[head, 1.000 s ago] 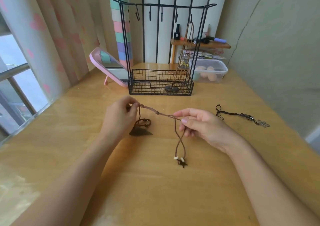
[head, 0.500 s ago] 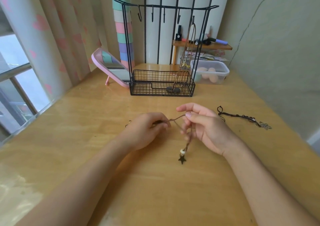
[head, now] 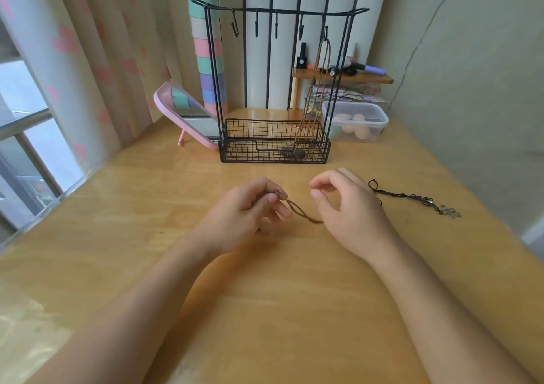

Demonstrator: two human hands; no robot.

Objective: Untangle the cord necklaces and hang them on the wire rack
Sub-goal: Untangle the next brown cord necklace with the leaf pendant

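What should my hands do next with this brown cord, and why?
Probably bring the right hand in to pinch the brown cord just beside the left hand and pull gently apart. The left hand pinches the cord, the strands between the hands look twisted, and the right thumb and forefinger hover apart, with nothing visible between them.

Brown cord necklace (head: 303, 214) trails over the tabletop (head: 265, 295); black cord necklace (head: 412, 197) lies at right — wire rack (head: 250, 132) upright behind (third necklace (head: 293, 151) hangs from its rightmost hook).
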